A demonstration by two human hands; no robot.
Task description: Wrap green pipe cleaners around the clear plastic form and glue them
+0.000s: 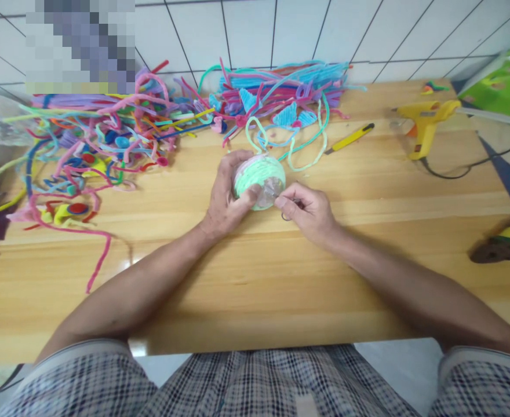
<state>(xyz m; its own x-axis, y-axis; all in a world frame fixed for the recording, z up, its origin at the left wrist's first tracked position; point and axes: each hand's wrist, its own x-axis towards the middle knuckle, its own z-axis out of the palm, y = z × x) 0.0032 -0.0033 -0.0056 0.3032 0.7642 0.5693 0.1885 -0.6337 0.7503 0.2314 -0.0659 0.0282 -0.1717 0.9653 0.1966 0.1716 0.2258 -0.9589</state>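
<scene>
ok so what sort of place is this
Probably a craft workspace, at home or in a small workshop; I can't tell which. The piles of coloured pipe cleaners, the yellow glue gun and the yellow cutter on the wooden table suggest it.

Wears a short-sleeved shirt (272, 379) checked in dark blue, grey and white, with greyish sleeve hems (94, 348) and a pale patch (306, 405) low in front.

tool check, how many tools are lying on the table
3: utility knife beyond the right hand, glue gun farther right, pliers at the right edge; the colourful piles may hide more.
</scene>
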